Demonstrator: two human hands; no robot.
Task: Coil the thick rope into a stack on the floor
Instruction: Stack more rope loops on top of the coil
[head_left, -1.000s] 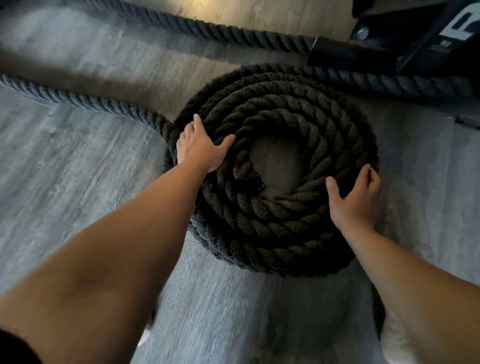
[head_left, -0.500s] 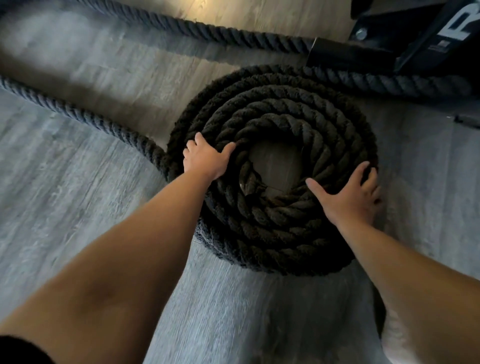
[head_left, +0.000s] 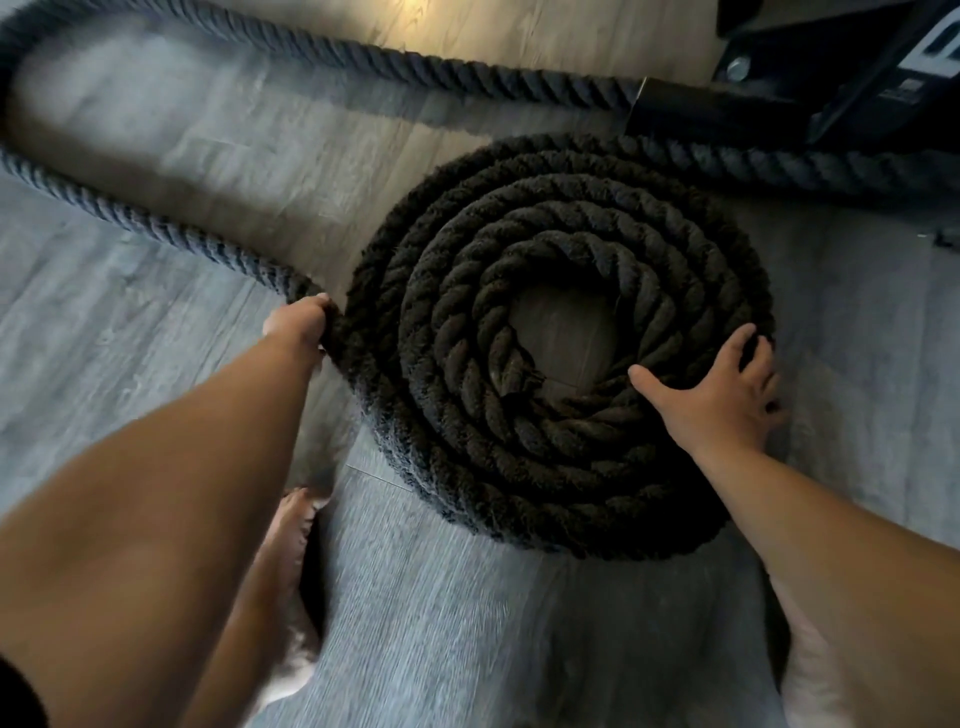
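Grey plank floor (head_left: 130, 312) lies under both hands. Rope (head_left: 519, 467) sits between the hands as a stacked coil, and its loose run leads away past the left hand (head_left: 298, 325). Black frame (head_left: 779, 109) stands beyond the right hand (head_left: 717, 395). Right hand rests spread flat on the coil's near edge. Left hand grips the outermost turn; its fingers are hidden.

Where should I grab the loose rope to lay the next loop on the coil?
Grip the loose rope just where it meets the coil, coming from the left and above: it lies flat on the floor there. The left hand grips that spot; the right hand rests flat on the coil.
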